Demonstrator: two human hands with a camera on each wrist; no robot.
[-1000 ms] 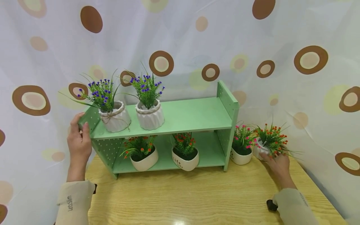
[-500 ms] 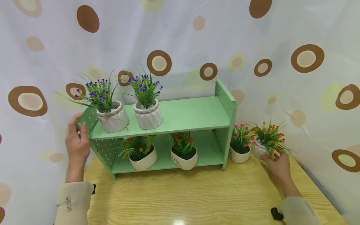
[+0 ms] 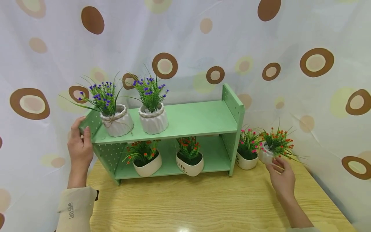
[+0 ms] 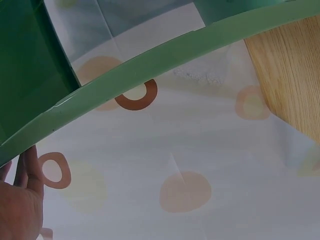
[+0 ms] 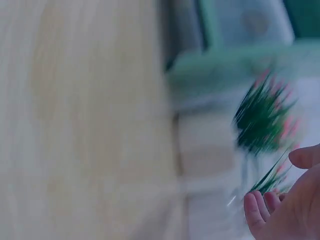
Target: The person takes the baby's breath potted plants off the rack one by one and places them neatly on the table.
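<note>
The wooden table (image 3: 185,203) carries a green shelf (image 3: 200,119) (four potted plants (image 3: 153,122) aboard) and two more pots (image 3: 265,156).

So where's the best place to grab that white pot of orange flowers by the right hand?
Probably the orange-flowered pot's white body, low from the front: the pink-flowered pot stands close on its left, and thin leaves spill over to the right.

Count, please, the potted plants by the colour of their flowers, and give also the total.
Potted plants with purple-blue flowers: 2
Potted plants with red-orange flowers: 3
Potted plant with pink flowers: 1
Total: 6
</note>
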